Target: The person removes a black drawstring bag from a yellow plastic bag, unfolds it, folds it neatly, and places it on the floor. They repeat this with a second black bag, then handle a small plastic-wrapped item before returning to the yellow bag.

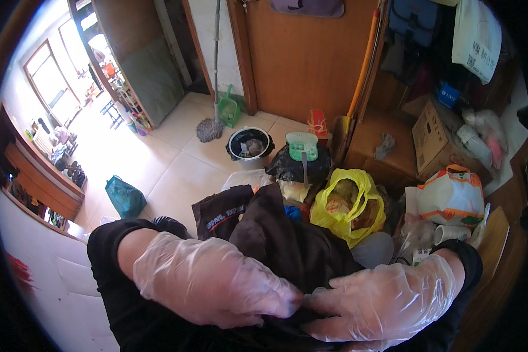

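Observation:
My left hand (220, 281), in a clear plastic glove, is low in the picture with its fingers curled together at a dark brown fabric piece (286, 237). My right hand (378, 303), gloved the same way, faces it; its fingertips almost meet those of my left. Its fingers are partly extended over dark material, and their undersides are hidden. The brown fabric rises from between my hands to a peak. Beside it lies a dark fabric panel (222, 211) that bears printed writing. A yellow plastic bag (347, 207) with things inside stands just beyond the fabric.
A lined bin (249, 147), a black plastic bag (297, 163) under a green device, and a red box (317, 123) stand ahead. Mop (211, 127) and green dustpan (229, 110) are by the wall. A teal bag (125, 198) is left; a cardboard box (440, 136) and white-orange bag (451, 198) are right.

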A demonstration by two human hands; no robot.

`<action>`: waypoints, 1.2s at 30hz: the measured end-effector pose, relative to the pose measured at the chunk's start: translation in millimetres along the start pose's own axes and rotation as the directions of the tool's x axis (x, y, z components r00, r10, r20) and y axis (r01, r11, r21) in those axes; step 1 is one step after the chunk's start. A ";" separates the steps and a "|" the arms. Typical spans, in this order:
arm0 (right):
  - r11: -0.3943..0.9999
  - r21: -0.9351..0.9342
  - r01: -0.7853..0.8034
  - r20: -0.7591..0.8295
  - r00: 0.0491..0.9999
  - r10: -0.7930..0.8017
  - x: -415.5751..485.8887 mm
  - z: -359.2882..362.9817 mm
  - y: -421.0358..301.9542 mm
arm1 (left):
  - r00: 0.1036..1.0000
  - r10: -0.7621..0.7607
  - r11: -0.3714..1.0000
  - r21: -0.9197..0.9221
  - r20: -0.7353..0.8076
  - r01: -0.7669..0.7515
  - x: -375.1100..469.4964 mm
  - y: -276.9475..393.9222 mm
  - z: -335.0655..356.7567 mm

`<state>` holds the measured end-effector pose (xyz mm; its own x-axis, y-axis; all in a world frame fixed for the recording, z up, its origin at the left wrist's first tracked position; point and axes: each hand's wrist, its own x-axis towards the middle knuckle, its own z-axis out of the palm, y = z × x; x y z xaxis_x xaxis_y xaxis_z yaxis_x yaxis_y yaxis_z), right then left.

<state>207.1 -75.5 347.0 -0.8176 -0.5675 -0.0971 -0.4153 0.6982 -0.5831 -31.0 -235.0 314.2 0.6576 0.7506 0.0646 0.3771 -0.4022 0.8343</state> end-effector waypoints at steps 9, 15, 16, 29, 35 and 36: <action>1.000 0.007 0.008 0.023 1.000 -0.008 3.4 -3.6 3.5 | 0.884 -0.337 0.886 0.428 0.323 0.182 -5.1 30.2 -20.4; 0.996 -0.042 -0.079 0.059 0.995 0.082 3.1 -0.8 -1.6 | 0.868 -0.407 0.883 0.367 0.285 0.293 -7.3 26.5 -9.9; 0.999 0.011 -0.042 0.039 0.998 0.042 4.8 -0.1 4.4 | 0.843 -0.458 0.866 0.357 0.283 0.350 -8.4 27.5 -8.6; 0.579 0.795 -0.181 -0.258 0.763 0.592 5.0 -52.6 55.2 | 0.860 -0.482 0.841 0.186 -0.167 0.507 48.5 0.0 -133.2; 0.663 0.375 -0.648 -0.137 0.669 0.731 -3.3 -118.1 81.7 | 0.863 -0.415 0.884 0.096 -0.289 0.458 86.7 -16.6 -167.5; 0.631 0.336 -0.699 -0.160 0.618 0.770 -2.3 -128.3 84.9 | 0.894 -0.347 0.901 0.163 -0.282 0.401 89.9 -19.9 -176.1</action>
<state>122.6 41.0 401.2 -0.8889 0.2568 -0.3794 0.4434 0.6909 -0.5710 -94.3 -67.2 399.8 0.2733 0.9588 -0.0774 0.7098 -0.1467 0.6890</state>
